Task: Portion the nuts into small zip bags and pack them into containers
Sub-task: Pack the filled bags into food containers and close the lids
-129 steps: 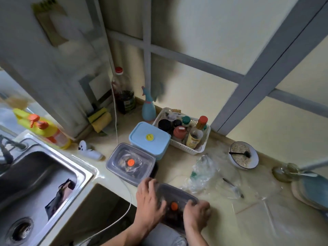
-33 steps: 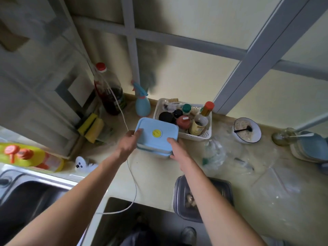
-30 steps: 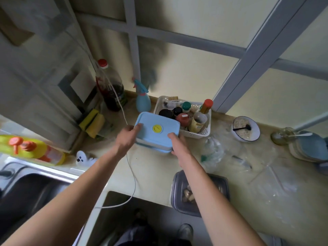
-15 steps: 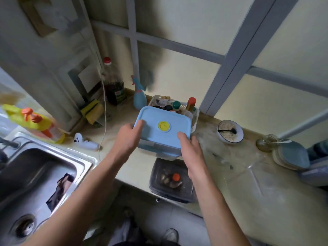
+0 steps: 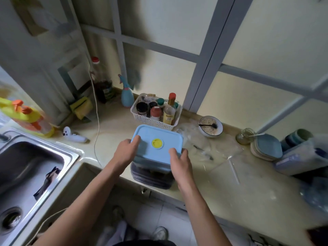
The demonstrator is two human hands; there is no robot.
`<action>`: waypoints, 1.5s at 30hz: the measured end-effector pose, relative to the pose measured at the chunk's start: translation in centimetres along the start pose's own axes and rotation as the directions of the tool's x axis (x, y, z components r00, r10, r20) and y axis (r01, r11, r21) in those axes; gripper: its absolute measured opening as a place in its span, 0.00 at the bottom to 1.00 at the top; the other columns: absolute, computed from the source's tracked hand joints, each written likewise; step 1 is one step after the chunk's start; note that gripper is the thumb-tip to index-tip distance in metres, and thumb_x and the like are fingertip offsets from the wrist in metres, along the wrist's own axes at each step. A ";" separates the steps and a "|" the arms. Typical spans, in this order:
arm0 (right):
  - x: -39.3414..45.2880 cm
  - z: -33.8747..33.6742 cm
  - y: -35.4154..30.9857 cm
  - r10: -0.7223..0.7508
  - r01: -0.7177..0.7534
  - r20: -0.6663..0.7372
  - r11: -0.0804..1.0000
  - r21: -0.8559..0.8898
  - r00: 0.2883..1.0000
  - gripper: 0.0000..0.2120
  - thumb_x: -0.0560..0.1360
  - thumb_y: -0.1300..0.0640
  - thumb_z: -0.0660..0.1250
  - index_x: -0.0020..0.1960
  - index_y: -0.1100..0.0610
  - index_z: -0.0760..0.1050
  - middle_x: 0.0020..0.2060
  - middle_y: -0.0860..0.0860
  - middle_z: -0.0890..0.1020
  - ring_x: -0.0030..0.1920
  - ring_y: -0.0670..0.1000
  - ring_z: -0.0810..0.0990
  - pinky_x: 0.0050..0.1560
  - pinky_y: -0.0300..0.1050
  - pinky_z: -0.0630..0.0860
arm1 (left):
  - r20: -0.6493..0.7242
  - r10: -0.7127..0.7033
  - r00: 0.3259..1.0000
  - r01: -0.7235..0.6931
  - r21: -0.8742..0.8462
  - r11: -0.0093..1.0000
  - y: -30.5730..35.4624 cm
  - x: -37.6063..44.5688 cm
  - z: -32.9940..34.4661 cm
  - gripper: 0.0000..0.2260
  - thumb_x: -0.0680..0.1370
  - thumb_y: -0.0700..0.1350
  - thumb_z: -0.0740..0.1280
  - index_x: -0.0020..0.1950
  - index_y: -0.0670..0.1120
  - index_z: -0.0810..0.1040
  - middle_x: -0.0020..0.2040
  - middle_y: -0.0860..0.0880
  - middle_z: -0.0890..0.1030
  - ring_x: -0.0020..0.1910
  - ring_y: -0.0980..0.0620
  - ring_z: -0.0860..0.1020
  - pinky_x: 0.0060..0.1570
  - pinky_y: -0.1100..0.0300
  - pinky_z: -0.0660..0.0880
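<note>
Containers: blue box [image 5: 158, 144] over dark box [image 5: 152, 180] at worktop [image 5: 221, 189] edge | left hand [image 5: 126, 151], right hand [image 5: 180, 161] clasp blue box's sides | packing looks near done; stacking underway

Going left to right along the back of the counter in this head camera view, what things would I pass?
Yellow spray bottle → sponge → dark bottle → blue spray bottle → white basket → bowl → glass jar → stacked plates.
</note>
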State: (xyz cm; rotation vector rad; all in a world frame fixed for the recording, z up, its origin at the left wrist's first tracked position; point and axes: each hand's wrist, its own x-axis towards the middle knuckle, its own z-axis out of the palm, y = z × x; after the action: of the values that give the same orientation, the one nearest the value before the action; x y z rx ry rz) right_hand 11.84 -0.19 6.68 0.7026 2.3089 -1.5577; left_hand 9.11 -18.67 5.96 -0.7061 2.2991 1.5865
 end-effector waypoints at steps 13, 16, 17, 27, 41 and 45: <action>7.3 0.3 7.2 0.416 -0.487 0.262 0.800 0.351 0.871 0.53 0.65 0.16 0.56 0.80 0.48 0.63 0.78 0.54 0.67 0.77 0.58 0.66 0.77 0.65 0.60 | 0.302 -0.350 0.886 0.424 -0.225 0.877 -5.6 4.9 -0.1 0.30 0.67 0.72 0.60 0.58 0.53 0.79 0.67 0.47 0.76 0.69 0.43 0.71 0.71 0.39 0.63; 7.3 1.3 8.1 0.405 -0.545 0.385 0.736 0.402 0.830 0.47 0.67 0.19 0.60 0.70 0.53 0.78 0.64 0.59 0.82 0.64 0.63 0.81 0.68 0.64 0.74 | 0.351 -0.370 0.860 0.450 -0.182 0.874 -5.6 4.7 0.9 0.22 0.63 0.62 0.62 0.50 0.51 0.78 0.48 0.47 0.82 0.49 0.44 0.77 0.55 0.45 0.72; 7.1 1.5 7.9 0.366 -0.538 0.419 0.718 0.442 0.831 0.42 0.74 0.23 0.56 0.68 0.55 0.80 0.62 0.60 0.83 0.62 0.65 0.81 0.67 0.64 0.75 | 0.361 -0.355 0.862 0.436 -0.173 0.883 -5.0 4.1 1.2 0.20 0.64 0.59 0.63 0.49 0.48 0.78 0.43 0.47 0.83 0.45 0.44 0.79 0.50 0.48 0.74; 8.6 2.7 7.8 0.272 -0.463 0.392 0.685 0.562 0.879 0.35 0.84 0.34 0.49 0.59 0.59 0.85 0.54 0.63 0.85 0.49 0.65 0.86 0.49 0.58 0.82 | 0.316 -0.293 0.902 0.363 -0.191 0.912 -3.1 3.6 2.0 0.13 0.64 0.51 0.65 0.42 0.44 0.79 0.28 0.47 0.83 0.34 0.43 0.80 0.38 0.51 0.77; 14.5 8.9 -1.7 0.245 -0.391 0.313 0.700 0.598 0.917 0.30 0.79 0.32 0.58 0.65 0.53 0.81 0.58 0.59 0.85 0.57 0.64 0.84 0.60 0.66 0.80 | 0.333 -0.267 0.904 0.331 -0.152 0.931 1.6 13.9 -4.7 0.16 0.62 0.51 0.65 0.44 0.43 0.78 0.30 0.47 0.82 0.31 0.47 0.80 0.25 0.58 0.76; 17.0 10.8 -4.3 0.246 -0.418 0.346 0.658 0.627 0.906 0.26 0.85 0.40 0.56 0.60 0.58 0.83 0.51 0.62 0.87 0.42 0.63 0.87 0.37 0.53 0.84 | 0.328 -0.286 0.900 0.348 -0.147 0.926 1.9 19.4 -5.9 0.14 0.72 0.54 0.67 0.47 0.44 0.78 0.33 0.46 0.83 0.34 0.45 0.80 0.27 0.58 0.76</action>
State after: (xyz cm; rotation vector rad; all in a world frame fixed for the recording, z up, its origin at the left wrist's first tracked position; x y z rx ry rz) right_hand -5.33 -7.34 -2.20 0.9741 1.2704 -2.1654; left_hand -7.98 -28.28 0.52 -0.7785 1.7223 1.6506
